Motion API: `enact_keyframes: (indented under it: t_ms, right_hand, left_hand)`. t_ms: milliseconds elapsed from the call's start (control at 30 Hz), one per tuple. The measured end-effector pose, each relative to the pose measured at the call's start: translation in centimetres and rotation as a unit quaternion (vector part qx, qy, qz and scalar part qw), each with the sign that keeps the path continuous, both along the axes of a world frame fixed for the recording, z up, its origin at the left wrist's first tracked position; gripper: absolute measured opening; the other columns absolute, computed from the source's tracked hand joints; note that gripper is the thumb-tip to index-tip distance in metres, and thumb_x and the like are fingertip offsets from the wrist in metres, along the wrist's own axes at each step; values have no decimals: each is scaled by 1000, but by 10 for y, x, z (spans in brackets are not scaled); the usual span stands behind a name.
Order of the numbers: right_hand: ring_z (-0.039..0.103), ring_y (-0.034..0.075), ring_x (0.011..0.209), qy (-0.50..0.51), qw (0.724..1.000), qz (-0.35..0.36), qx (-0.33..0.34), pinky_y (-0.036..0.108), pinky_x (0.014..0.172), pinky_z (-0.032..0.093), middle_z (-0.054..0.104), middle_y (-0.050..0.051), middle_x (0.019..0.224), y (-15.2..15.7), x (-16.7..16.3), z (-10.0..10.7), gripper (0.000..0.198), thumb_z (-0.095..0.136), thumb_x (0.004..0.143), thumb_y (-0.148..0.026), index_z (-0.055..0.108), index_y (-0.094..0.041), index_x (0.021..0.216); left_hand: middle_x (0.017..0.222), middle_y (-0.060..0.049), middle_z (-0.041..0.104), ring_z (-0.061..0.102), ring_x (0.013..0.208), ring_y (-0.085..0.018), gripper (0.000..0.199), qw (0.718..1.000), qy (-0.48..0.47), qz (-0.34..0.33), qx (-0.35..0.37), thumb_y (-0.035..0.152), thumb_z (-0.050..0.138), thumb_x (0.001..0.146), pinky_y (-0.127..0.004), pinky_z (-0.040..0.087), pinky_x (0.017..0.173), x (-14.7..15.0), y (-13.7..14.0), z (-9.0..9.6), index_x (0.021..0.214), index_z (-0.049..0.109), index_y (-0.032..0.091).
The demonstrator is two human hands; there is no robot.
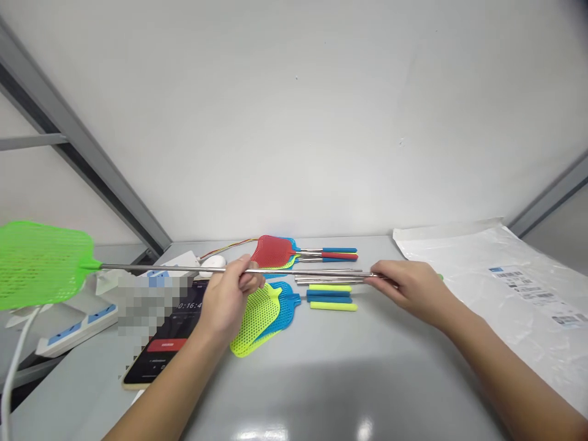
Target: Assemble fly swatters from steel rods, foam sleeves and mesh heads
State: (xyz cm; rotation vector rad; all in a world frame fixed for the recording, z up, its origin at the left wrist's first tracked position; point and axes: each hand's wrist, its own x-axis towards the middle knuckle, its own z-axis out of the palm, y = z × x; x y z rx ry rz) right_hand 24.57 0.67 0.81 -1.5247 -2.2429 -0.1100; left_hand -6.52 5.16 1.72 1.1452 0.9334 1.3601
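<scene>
A green fly swatter [43, 264] with a long extended metal rod stretches level across the view, its mesh head at the far left. My left hand [228, 297] is closed around the middle of the rod. Near the other end, my right hand [404, 286] grips the rod, and a bit of green handle shows just past it. Beneath the rod lie several loose metal rods [316, 281]. Below them are loose yellow and blue handles [328, 296]. Yellow and blue swatter heads [257, 315] overlap beside my left hand.
Complete swatters with red and blue parts [275, 250] are stacked at the back near the wall. A phone [168, 343] showing a timer and a white power strip [82, 327] lie on the left. A white plastic mailing bag [514, 306] covers the right side.
</scene>
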Motion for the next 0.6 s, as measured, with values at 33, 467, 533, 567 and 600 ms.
enact_keyframes:
  t_ms: [33, 467, 533, 567, 600]
  right_hand:
    - [45, 10, 52, -9, 1000, -14, 20, 23, 50, 26, 56, -4, 59, 2, 6, -1, 33, 43, 96, -48, 53, -23, 77]
    - [25, 11, 47, -84, 967, -110, 214, 28, 51, 16, 33, -4, 47, 17, 39, -11, 47, 47, 94, -39, 37, -20, 52]
    - [26, 11, 48, -81, 965, -110, 225, 28, 52, 17, 35, -4, 48, 17, 35, -12, 46, 47, 94, -37, 39, -20, 53]
    - [26, 11, 49, -79, 964, -110, 230, 27, 52, 17, 35, -4, 48, 16, 32, -12, 45, 47, 94, -36, 39, -20, 53]
    - [26, 11, 49, -77, 963, -110, 235, 27, 52, 18, 36, -4, 48, 15, 28, -12, 44, 47, 94, -35, 40, -20, 53]
  left_hand:
    - [52, 4, 20, 27, 52, -12, 48, 1000, -5, 7, 4, 29, 46, 91, -29, 38, 62, -2, 1, 2, 49, 25, 21]
    - [49, 4, 20, 28, 51, -12, 46, 997, -43, 44, 36, 23, 48, 87, -27, 41, 59, -9, 4, 14, 45, 29, 21]
    - [50, 4, 20, 28, 51, -12, 46, 996, -67, 53, 30, 25, 48, 89, -27, 41, 59, -5, 2, 11, 47, 29, 21]
    - [50, 4, 20, 28, 52, -12, 46, 995, -77, 54, 30, 26, 47, 90, -27, 40, 60, -3, 1, 9, 48, 29, 21]
    - [50, 4, 21, 28, 52, -13, 46, 995, -81, 51, 32, 27, 45, 91, -27, 40, 60, -1, -1, 7, 49, 29, 20]
